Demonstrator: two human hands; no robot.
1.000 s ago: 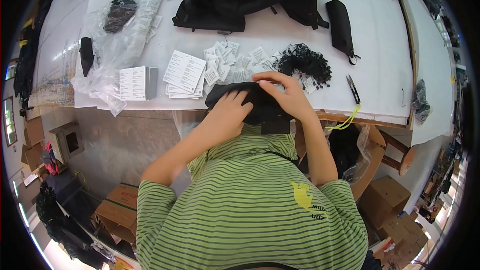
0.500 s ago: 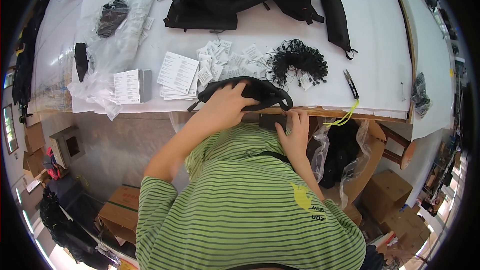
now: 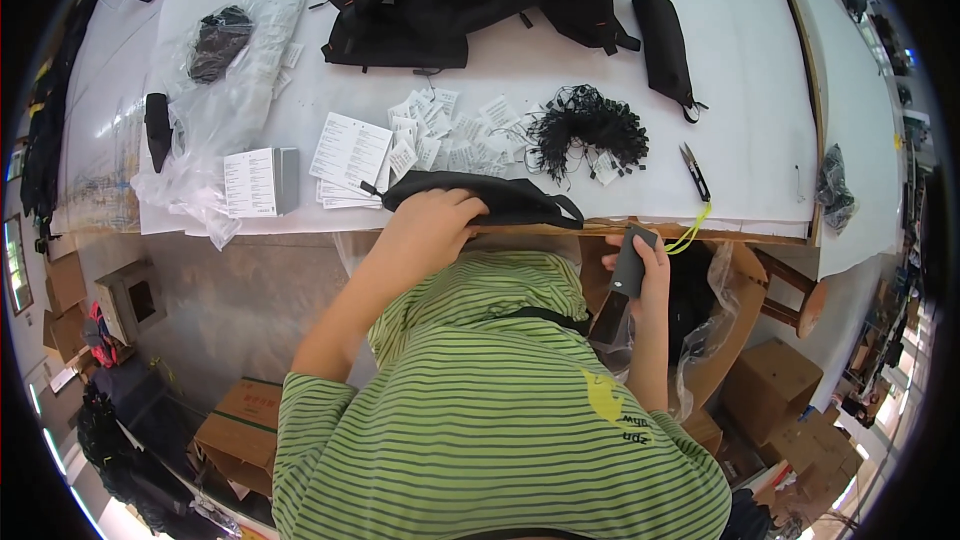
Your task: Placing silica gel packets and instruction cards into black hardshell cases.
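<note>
At the table's front edge lies a black zip pouch [image 3: 515, 202] with a loop at its right end. My left hand [image 3: 428, 228] is closed on its left part, fingers curled over the near side. My right hand [image 3: 652, 268], just off the edge to the right, pinches a dark grey hang tag [image 3: 630, 262] upright. A thin string seems to run from the tag towards the pouch's loop. Beyond the pouch are a bunch of black tag strings [image 3: 585, 132], scattered small white labels [image 3: 465, 135] and a stack of printed white cards [image 3: 350, 152].
Thread snips [image 3: 694, 173] with a yellow cord lie right of the strings. A black pouch [image 3: 662, 48] and a pile of black bags [image 3: 480, 0] are farther back. Clear plastic bags [image 3: 225, 90] and another card stack [image 3: 255, 183] sit left. An open carton [image 3: 735, 315] stands below right.
My right hand has moved right, away from the pouch, and the grey tag now shows in its fingers. My left hand has come out of the pouch's opening onto its near side; the pouch lies flatter.
</note>
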